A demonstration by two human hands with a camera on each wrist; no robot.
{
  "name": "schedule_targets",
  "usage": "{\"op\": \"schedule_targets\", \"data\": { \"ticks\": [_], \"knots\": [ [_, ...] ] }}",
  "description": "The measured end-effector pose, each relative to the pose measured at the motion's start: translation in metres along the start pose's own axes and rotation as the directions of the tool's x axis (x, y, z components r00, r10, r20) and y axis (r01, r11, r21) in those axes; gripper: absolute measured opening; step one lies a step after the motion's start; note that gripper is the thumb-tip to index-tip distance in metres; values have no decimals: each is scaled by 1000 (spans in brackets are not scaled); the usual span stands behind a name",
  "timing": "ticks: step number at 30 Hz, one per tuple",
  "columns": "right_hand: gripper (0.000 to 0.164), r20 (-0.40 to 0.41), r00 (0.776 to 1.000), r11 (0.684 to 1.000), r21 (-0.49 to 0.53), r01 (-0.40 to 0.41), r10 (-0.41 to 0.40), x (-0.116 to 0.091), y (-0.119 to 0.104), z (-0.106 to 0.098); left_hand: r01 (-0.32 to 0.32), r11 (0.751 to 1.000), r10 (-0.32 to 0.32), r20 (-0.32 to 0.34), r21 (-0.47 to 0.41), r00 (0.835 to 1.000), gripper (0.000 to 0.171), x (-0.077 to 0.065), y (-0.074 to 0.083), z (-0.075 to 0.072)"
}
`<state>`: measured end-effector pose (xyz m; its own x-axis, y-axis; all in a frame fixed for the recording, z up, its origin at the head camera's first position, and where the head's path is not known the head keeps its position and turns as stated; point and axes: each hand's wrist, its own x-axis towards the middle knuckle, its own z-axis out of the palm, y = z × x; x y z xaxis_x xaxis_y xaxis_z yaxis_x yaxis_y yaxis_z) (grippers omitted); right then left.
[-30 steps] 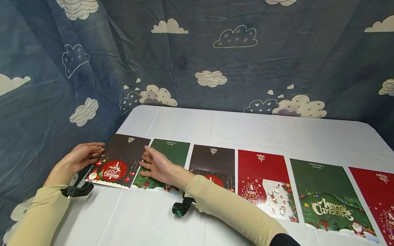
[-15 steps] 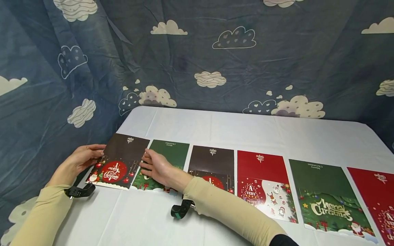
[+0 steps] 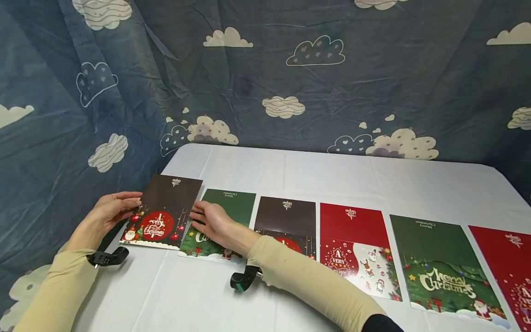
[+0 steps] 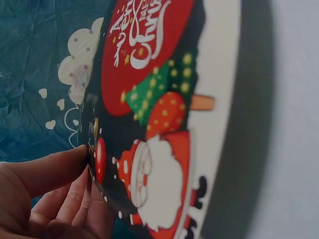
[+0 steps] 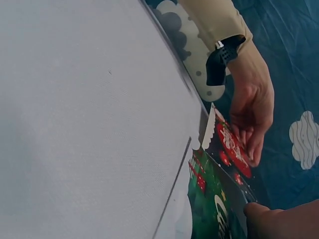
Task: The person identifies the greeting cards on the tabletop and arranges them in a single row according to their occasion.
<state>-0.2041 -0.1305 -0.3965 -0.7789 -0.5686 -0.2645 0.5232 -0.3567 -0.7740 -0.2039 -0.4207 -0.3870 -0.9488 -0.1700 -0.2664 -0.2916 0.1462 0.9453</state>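
Observation:
A dark brown Christmas card (image 3: 171,198) with a red round emblem and a small Santa is held up at the far left of the table, tilted. My left hand (image 3: 109,213) pinches its left edge; the left wrist view shows the thumb against the card (image 4: 154,129) and a shadow below it. At the opposite edge, my right hand (image 3: 217,226) grips the card, its thumb (image 5: 279,221) on the edge in the right wrist view. A green card (image 3: 230,207) lies partly hidden under my right hand and wrist.
Farther right along the white table (image 3: 265,170) lie another dark brown card (image 3: 286,214), a red card (image 3: 352,226), a second green card (image 3: 431,240) and a second red one (image 3: 504,258), cut by the frame. A cloud-patterned blue curtain (image 3: 249,78) borders the table.
The dark brown card has risen off the table and shifted slightly right, uncovering more at its lower edge. My left fingers have closed on its left edge. My right hand has barely moved.

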Motion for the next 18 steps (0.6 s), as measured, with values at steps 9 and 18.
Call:
{"op": "schedule_targets", "data": {
  "ticks": [9, 18],
  "knots": [
    [49, -34, 999, 999, -3, 35, -35, 9, -14, 1, -18, 999, 19, -40, 31, 999, 28, 3, 16, 4],
    [50, -53, 997, 998, -19, 59, -60, 24, -32, -8, -49, 988, 50, -3, 145, 999, 48, 21, 31, 16]
  ]
}}
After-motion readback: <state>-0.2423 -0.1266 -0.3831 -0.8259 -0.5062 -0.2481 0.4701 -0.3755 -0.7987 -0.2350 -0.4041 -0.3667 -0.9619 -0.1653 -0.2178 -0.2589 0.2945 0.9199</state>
